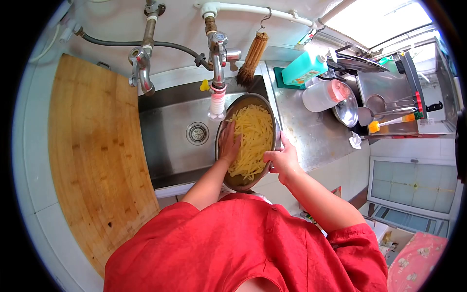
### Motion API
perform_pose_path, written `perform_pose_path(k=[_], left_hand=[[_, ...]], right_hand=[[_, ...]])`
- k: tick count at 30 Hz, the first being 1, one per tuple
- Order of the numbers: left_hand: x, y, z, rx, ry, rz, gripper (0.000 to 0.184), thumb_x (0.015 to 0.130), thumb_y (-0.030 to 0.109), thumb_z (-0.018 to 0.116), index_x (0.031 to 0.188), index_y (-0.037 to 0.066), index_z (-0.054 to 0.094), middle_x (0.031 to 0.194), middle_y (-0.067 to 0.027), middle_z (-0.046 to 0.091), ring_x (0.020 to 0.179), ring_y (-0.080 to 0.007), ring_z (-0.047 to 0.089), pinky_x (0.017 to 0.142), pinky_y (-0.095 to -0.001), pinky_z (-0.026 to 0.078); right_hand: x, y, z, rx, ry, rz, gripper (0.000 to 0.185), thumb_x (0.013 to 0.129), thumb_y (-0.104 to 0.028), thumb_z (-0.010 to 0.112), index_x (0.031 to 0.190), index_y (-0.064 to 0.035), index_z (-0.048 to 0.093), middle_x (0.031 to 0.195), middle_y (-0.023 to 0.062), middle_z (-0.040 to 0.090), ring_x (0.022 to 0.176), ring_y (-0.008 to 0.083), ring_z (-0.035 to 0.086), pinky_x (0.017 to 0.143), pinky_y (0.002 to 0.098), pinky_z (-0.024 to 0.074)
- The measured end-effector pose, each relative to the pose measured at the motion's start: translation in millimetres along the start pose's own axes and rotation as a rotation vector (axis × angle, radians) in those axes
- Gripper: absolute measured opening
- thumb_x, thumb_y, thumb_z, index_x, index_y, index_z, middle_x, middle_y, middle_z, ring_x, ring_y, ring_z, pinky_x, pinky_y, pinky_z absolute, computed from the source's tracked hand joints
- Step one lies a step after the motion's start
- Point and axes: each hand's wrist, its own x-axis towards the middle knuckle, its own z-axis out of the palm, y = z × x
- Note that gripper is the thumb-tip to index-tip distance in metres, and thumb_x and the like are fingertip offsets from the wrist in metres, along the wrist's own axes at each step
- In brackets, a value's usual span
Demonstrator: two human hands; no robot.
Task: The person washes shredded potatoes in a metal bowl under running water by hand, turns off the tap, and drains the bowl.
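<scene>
A metal bowl (237, 183) full of pale yellow cut strips (254, 138) is tilted at the right end of the steel sink (168, 121). My left hand (229, 142) lies inside the bowl's left side, fingers apart, against the strips. On the opposite side, my right hand (283, 158) grips the bowl's right rim, with the thumb toward the inside and the other fingers outside. The faucet (218, 73) with a pink and white nozzle (217, 102) hangs just above the bowl's left edge.
A large wooden board (95, 155) is at the left. A second faucet (141, 68) and a hanging brush (252, 58) are along the wall. On the right counter (311, 136) are a teal bottle (304, 68), a clear jug (321, 96), a metal lid (347, 111) and utensils.
</scene>
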Motion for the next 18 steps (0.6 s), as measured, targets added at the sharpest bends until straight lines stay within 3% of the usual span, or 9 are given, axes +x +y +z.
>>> perform_pose_path(k=[4,6,7,9,18], left_hand=[[0,1,2,-0.016,0.003,0.001,0.065,0.090,0.028,0.051,0.148,0.018,0.024,0.149,-0.0139,0.027,0.138,-0.0311,0.022,0.110,-0.0443,0.017],[0,2,2,-0.020,0.007,-0.001,0.065,0.090,0.028,0.051,0.148,0.018,0.024,0.149,-0.0139,0.028,0.138,-0.0310,0.022,0.110,-0.0443,0.017],[0,2,3,-0.023,0.010,-0.002,0.065,0.090,0.028,0.051,0.148,0.018,0.024,0.149,-0.0139,0.028,0.138,-0.0309,0.022,0.110,-0.0443,0.017],[1,3,4,-0.021,0.011,-0.004,0.065,0.089,0.027,0.052,0.148,0.018,0.024,0.149,-0.0137,0.028,0.138,-0.0307,0.022,0.110,-0.0443,0.017],[2,3,3,-0.018,0.012,0.002,0.066,0.089,0.026,0.053,0.148,0.019,0.023,0.149,-0.0129,0.029,0.138,-0.0302,0.023,0.109,-0.0444,0.017]], right_hand=[[1,2,1,0.015,0.052,-0.057,0.096,0.060,0.008,0.061,0.147,-0.0027,0.022,0.089,0.0132,0.061,0.067,0.0174,0.056,0.058,0.0298,0.0473],[2,1,1,0.014,0.052,-0.061,0.094,0.060,0.007,0.062,0.146,-0.0019,0.024,0.104,0.0159,0.060,0.082,0.0212,0.059,0.071,0.0315,0.0497],[4,3,1,0.013,0.052,-0.061,0.094,0.060,0.007,0.062,0.146,-0.0019,0.024,0.104,0.0159,0.060,0.082,0.0212,0.059,0.071,0.0315,0.0497],[9,7,0,-0.010,0.020,-0.091,0.100,0.065,0.009,0.061,0.150,-0.0111,0.012,0.093,0.0115,0.060,0.073,0.0202,0.057,0.056,0.0365,0.0451],[13,12,3,-0.064,0.064,-0.093,0.098,0.065,0.009,0.061,0.149,-0.0126,0.014,0.092,0.0111,0.058,0.069,0.0195,0.056,0.053,0.0354,0.0440]])
